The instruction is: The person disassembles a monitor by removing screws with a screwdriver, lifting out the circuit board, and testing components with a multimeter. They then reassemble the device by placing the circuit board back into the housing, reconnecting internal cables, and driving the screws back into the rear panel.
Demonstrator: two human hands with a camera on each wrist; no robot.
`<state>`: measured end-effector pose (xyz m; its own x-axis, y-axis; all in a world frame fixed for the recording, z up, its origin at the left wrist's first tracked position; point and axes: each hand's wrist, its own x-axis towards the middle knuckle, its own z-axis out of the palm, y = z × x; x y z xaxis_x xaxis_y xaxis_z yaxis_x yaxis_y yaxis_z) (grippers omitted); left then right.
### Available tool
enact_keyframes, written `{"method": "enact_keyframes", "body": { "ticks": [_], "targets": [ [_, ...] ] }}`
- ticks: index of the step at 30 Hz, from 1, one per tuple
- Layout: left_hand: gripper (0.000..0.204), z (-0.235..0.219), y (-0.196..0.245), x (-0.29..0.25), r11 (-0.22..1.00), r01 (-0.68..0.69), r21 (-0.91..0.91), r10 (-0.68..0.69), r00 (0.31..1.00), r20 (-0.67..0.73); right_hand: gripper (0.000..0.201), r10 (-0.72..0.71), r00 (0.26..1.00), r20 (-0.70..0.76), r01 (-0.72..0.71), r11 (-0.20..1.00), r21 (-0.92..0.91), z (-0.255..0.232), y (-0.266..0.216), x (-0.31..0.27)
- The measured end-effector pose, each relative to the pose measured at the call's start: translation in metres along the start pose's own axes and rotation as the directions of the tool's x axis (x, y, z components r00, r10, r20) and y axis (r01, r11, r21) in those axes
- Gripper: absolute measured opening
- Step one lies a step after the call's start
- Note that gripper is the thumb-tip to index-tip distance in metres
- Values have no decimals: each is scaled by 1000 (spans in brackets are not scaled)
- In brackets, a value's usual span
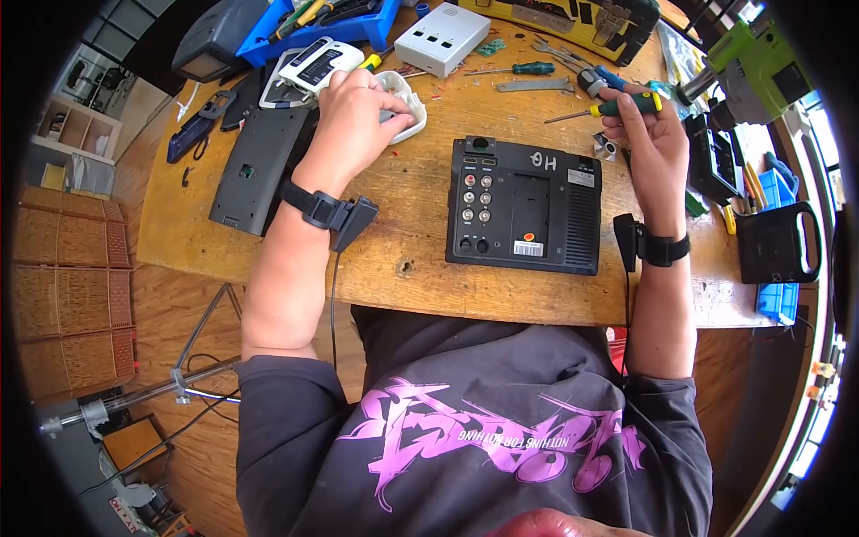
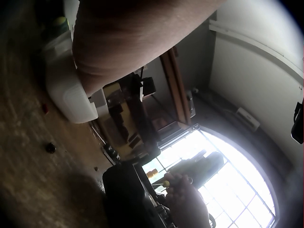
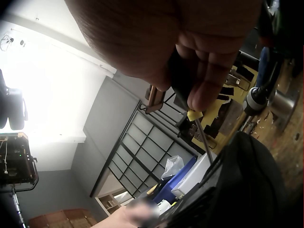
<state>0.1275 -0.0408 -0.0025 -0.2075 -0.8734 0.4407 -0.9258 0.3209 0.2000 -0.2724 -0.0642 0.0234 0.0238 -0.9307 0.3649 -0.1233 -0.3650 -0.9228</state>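
Note:
A black boxy device with round jacks [image 1: 523, 210] lies back side up on the wooden table, marked "HQ". My left hand [image 1: 353, 116] is over a small white container [image 1: 413, 112], its fingertips lowered into it and mostly hidden; in the left wrist view the container [image 2: 71, 92] is beside that hand. Whether those fingers pinch anything is not visible. My right hand [image 1: 658, 148] grips a green and yellow screwdriver [image 1: 626, 106] above the device's far right corner, shaft pointing left. The right wrist view shows the screwdriver's shaft [image 3: 204, 137] above the dark device.
A dark panel [image 1: 264, 166] lies left of the device. Behind are a blue tray of tools [image 1: 358, 34], a white box [image 1: 441, 40], a wrench [image 1: 535, 85], pliers and a yellow toolbox [image 1: 573, 22]. A green power tool [image 1: 761, 72] and a black case [image 1: 778, 243] are at the right.

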Motion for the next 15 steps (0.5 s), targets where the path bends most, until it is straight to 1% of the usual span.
{"method": "enact_keyframes", "body": {
  "ticks": [2, 6, 8, 10, 15],
  "targets": [
    [15, 0, -1, 1, 1000, 4, -2, -4, 1000, 11, 30, -16, 1000, 2, 16, 1000, 4, 0, 1, 0],
    [14, 1, -1, 2, 1000, 16, -7, -16, 1000, 26, 30, 3, 1000, 8, -2, 1000, -25, -1, 0, 0],
    [16, 1, -1, 3, 999, 31, -18, -30, 999, 39, 30, -2, 1000, 26, 2, 1000, -14, -1, 1, 0],
    [18, 0, -1, 4, 999, 34, 12, -35, 998, 60, 30, -6, 1000, 21, 7, 1000, -22, -1, 1, 0],
    [20, 2, -5, 3, 999, 41, -24, -38, 996, 86, 31, -19, 999, 30, 19, 1000, -21, -2, 2, -1]
  ]
}}
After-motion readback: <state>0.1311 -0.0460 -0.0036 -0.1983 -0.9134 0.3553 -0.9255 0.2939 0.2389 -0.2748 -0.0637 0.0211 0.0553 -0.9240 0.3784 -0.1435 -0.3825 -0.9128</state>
